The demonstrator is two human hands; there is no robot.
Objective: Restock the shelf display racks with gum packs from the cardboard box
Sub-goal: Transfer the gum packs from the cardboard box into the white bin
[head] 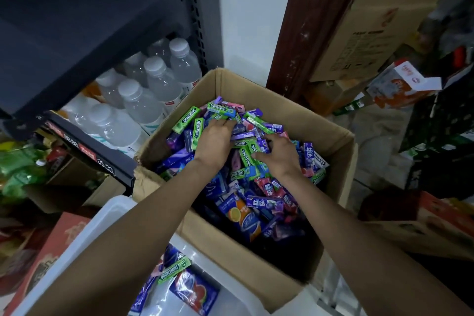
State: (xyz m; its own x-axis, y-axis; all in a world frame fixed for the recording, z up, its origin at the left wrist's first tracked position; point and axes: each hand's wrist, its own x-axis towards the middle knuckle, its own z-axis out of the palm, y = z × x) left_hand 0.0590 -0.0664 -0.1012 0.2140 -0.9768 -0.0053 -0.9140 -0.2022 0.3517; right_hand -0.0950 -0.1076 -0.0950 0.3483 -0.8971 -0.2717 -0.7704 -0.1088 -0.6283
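Both hands are deep in the open brown cardboard box (256,90), which sits in the middle of a cramped storeroom and is heaped with loose gum packs (259,187) in green, purple, blue and pink wrappers. The left hand (215,143) curls its fingers into the far pile and closes round a bunch of packs; the right hand (278,155) lies just beside it, fingers bent over the purple and green packs, though whether it truly grips any I cannot tell. Near left, touching the box, a white plastic bin (102,223) holds a few more packs, one green pack lying on top. To the far left stands a dark metal shelf rack (84,20), its lower shelf filled with clear plastic water bottles with white caps (154,84). Behind the box rises a white wall (251,15), then a scuffed dark red door frame (305,25). More cardboard cartons (379,20) are stacked at the right.
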